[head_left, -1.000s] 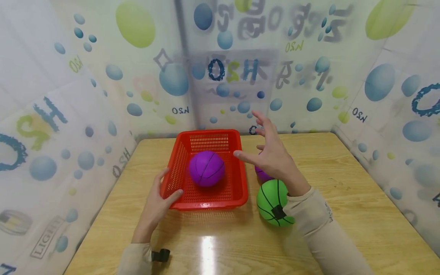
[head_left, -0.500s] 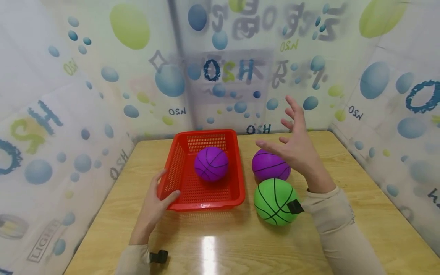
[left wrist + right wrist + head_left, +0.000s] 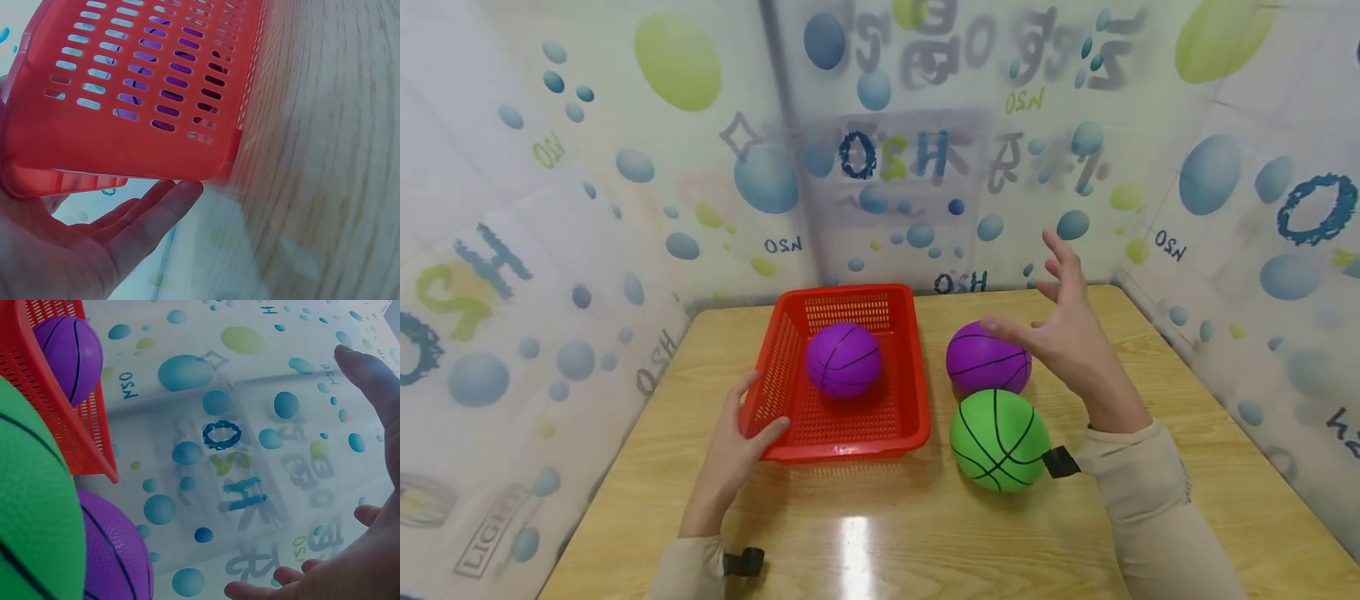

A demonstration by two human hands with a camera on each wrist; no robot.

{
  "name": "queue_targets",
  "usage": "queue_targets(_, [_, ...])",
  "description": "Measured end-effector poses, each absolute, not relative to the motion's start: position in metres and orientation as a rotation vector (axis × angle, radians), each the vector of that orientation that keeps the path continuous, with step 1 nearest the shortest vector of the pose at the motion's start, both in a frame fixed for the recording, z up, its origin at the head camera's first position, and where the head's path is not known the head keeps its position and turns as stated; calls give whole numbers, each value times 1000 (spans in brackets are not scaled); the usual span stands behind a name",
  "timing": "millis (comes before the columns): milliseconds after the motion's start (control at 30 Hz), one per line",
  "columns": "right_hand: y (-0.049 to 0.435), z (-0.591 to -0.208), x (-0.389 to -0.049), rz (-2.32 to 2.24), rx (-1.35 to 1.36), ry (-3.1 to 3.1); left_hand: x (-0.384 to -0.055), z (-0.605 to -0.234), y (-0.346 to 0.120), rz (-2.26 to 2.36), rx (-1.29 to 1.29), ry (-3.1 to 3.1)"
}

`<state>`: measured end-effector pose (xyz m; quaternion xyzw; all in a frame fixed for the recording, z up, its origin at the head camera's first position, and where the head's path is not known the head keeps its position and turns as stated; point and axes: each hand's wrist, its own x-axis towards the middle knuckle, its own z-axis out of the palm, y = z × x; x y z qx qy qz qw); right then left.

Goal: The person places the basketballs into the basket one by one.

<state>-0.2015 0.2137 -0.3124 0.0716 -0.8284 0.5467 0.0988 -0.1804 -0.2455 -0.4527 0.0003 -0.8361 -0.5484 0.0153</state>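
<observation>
A red plastic basket (image 3: 850, 451) with slotted walls stands on the table, a purple mini basketball (image 3: 844, 360) inside it. My left hand (image 3: 724, 458) holds the basket at its near left corner, thumb over the rim and fingers along the outer wall. In the left wrist view, the fingertips (image 3: 190, 189) touch the wall's lower edge. Right of the basket lie a second purple basketball (image 3: 981, 367) and, nearer me, a green basketball (image 3: 1000, 440). My right hand (image 3: 1071, 346) hovers beside the second purple ball, fingers spread and holding nothing; its thumb overlaps that ball in the head view.
The wooden table (image 3: 805, 533) meets a printed curtain (image 3: 880, 225) at the back and on both sides. A black wrist-camera mount (image 3: 745, 562) sits at the left cuff, and another black mount (image 3: 1061, 462) at the right cuff overlaps the green ball's edge.
My right hand has moved right, from beside the basket's right rim to beyond the second purple ball, uncovering it. The ball in the basket rolled right, then back left. The left hand stays put.
</observation>
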Motion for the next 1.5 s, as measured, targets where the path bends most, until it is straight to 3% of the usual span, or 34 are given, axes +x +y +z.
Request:
queue_targets(433, [227,-349,-190,1589,184,-2632,-180,-452,-244,-1652,0,-2624])
queue_targets(1000, [258,-389,-181,1746,545,-2671,-182,-454,-246,-1696,-8,-2610])
queue_targets(1500, [265,-402,-170,1678,544,-2745,-180,-452,-245,-1679,7,-2622])
